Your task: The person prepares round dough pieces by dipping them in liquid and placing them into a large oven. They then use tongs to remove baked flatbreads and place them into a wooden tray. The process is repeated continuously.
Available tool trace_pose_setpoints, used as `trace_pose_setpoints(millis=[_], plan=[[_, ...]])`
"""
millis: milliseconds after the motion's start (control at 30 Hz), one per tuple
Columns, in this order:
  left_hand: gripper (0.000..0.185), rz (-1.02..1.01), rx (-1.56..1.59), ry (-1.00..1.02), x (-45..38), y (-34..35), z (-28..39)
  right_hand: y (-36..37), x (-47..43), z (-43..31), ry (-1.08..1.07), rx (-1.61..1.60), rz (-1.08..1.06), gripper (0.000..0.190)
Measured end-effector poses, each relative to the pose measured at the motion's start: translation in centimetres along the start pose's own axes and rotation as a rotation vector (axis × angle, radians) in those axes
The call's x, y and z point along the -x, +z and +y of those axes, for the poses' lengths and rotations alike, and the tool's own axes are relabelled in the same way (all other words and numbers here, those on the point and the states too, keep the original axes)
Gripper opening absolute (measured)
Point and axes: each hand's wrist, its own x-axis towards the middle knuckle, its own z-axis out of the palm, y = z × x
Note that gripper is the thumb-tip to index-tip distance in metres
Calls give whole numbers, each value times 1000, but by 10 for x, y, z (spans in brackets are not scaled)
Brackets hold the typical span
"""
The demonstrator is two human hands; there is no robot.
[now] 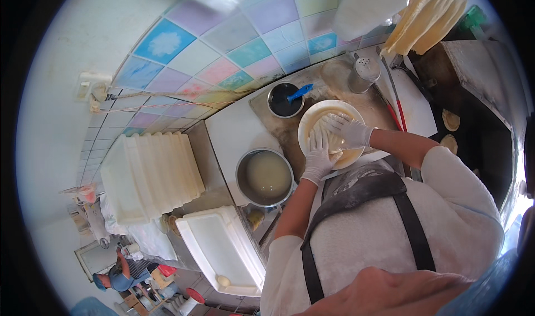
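Observation:
Both my hands wear thin translucent gloves and lie inside a wide white basin [306, 121] on the counter. My left hand [319, 155] rests at the near left side, fingers stretched onto pale, soft dough [332, 140]. Farther across, my right hand [347, 130] lies flat on the same dough with its fingers spread. Neither hand is closed around anything. Parts of the dough are hidden under the gloves. Left of the basin stands a metal pot [267, 178] of cloudy pale liquid. Behind it is a smaller metal bowl [285, 103] of dark liquid, holding a blue-handled brush [301, 92].
Right of the basin are a metal shaker [364, 75] with a perforated lid and red-handled tongs [399, 113]. A dark oven opening [480, 149] with flatbreads [450, 119] lies beyond. To my left are stacked white trays [150, 178] and an open tray [225, 249]. Another person [125, 272] stands far off.

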Motion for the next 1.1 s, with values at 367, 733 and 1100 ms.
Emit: trace_pose_setpoints(millis=[367, 733, 1100], plan=[[79, 145, 1591, -358, 12, -18, -27, 12, -2, -26, -30, 195, 209, 72], [84, 88, 1691, -427, 6, -25, -33, 14, 7, -19, 151, 90, 200, 71], [35, 379, 893, -517, -26, 23, -57, 9, 35, -35, 187, 68, 292, 60]])
